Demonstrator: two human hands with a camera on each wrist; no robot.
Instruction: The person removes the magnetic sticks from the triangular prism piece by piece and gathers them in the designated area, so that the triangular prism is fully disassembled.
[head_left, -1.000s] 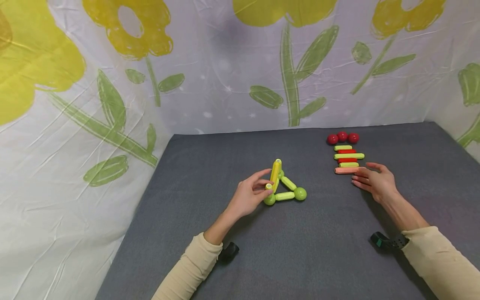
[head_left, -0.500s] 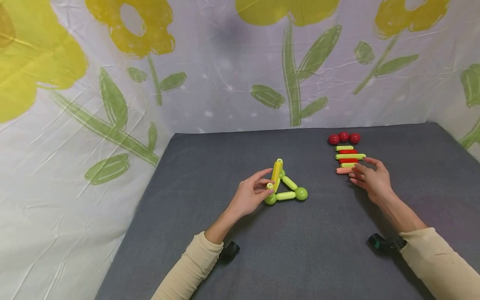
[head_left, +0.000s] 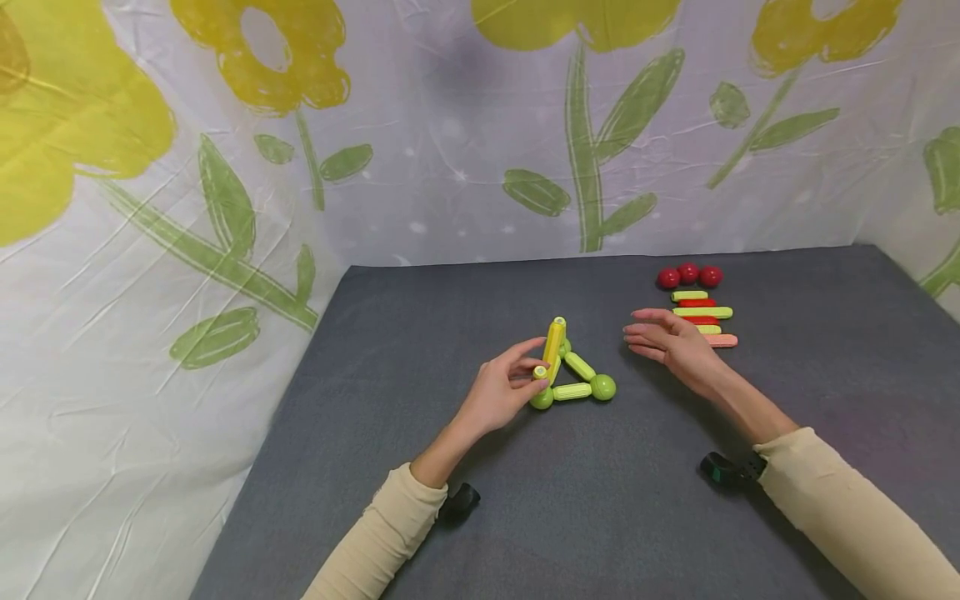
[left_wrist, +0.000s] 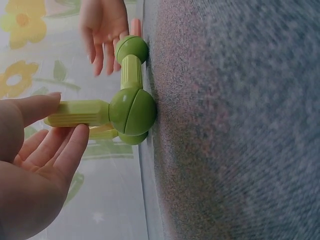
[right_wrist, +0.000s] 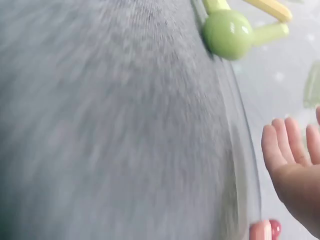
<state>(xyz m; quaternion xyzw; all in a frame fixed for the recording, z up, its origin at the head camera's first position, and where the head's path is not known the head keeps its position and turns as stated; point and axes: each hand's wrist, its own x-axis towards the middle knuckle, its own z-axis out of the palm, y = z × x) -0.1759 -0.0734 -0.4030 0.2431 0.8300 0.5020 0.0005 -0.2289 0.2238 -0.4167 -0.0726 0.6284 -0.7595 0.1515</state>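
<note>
While the left hand (head_left: 501, 390) is pinching the yellow rod (head_left: 552, 345), the right hand (head_left: 670, 343) is hovering flat-fingered, holding nothing.
That pinch is propping the rod upright over the green triangle (head_left: 573, 385) lying just beyond its fingertips on the grey mat (head_left: 600, 500); beyond the right hand, spare rods (head_left: 703, 320) and red balls (head_left: 688, 274) are waiting, nothing blocking between.
</note>
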